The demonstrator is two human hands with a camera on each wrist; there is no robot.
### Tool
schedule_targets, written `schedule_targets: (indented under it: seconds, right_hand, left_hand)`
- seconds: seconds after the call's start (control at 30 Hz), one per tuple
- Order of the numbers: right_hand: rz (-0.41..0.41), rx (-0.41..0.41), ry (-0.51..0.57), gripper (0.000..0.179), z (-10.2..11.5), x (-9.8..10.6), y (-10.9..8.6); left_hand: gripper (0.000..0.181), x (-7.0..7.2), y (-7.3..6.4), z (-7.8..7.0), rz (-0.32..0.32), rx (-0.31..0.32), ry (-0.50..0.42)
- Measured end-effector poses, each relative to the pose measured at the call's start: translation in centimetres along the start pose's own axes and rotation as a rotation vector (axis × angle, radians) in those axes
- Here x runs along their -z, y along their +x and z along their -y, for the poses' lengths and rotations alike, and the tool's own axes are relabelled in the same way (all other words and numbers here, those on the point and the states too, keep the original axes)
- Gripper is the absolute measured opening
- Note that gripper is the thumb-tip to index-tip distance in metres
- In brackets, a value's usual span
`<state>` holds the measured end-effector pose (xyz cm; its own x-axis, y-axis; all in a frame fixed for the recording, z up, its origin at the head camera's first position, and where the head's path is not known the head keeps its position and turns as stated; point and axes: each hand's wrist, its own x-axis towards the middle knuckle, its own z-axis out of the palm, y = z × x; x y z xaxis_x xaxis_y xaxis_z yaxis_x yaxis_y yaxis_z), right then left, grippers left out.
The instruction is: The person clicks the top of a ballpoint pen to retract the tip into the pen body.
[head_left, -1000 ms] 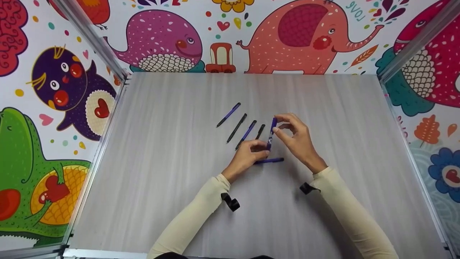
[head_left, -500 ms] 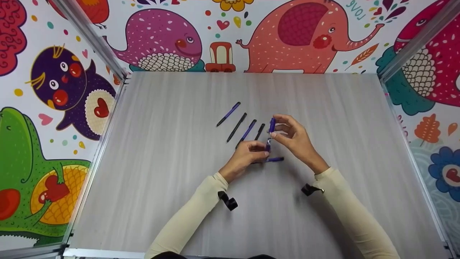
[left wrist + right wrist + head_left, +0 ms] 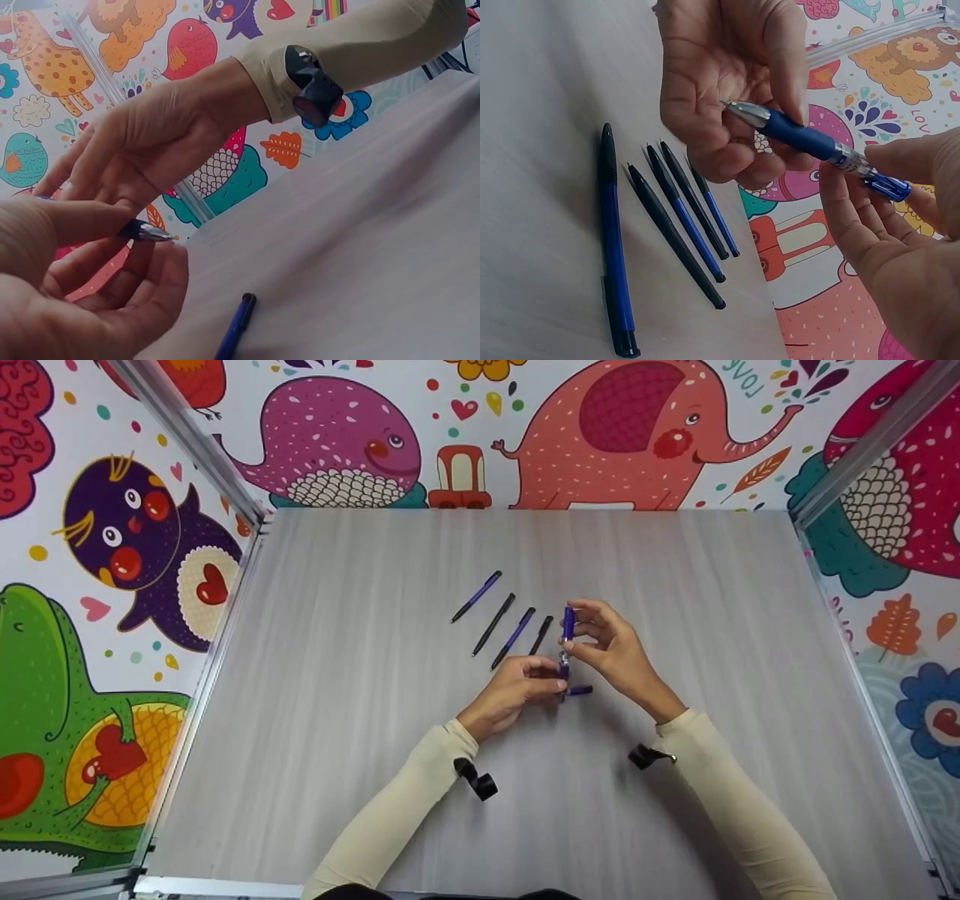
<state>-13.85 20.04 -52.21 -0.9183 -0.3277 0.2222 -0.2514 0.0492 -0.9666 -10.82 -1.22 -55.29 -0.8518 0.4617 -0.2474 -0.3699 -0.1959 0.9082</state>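
Observation:
Both hands hold one blue pen [image 3: 564, 658] upright above the table in the head view. My left hand [image 3: 514, 694] pinches its lower blue grip between thumb and fingers. My right hand [image 3: 619, 656] holds the upper end, where the dark blue cap [image 3: 568, 622] shows. In the right wrist view the pen [image 3: 799, 139] has its silver tip bare, toward the left palm, and a patterned clear barrel. Beneath the left hand lies a blue-and-black pen [image 3: 581, 690], partly hidden. Part of it, a blue pen [image 3: 238, 326], also appears in the left wrist view.
Several pens lie slanted in a row beyond the left hand: a blue-and-black pen [image 3: 477, 597], a black pen [image 3: 493, 625], another blue-and-black pen [image 3: 513, 639] and a partly covered black pen [image 3: 541, 635]. Printed walls with metal frame edges enclose the grey table [image 3: 337, 660].
My right hand has shifted slightly down and left on the pen, which stands straighter. My left hand has moved slightly and covers more of the pen beneath it. The row of pens stays put.

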Motion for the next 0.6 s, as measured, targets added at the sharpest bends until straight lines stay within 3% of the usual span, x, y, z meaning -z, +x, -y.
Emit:
schedule_targets:
  seconds: [0.23,0.6]
  right_hand:
    - [0.004,0.021,-0.008,0.059,0.04,0.16,-0.11]
    - [-0.015,0.024,-0.02,0.056,0.07,0.55,-0.04]
  left_hand:
    - [0.022,-0.41,-0.23,-0.17,0.012,0.005,-0.087]
    - [0.02,-0.89,-0.37,-0.29,-0.013,-0.016,-0.068]
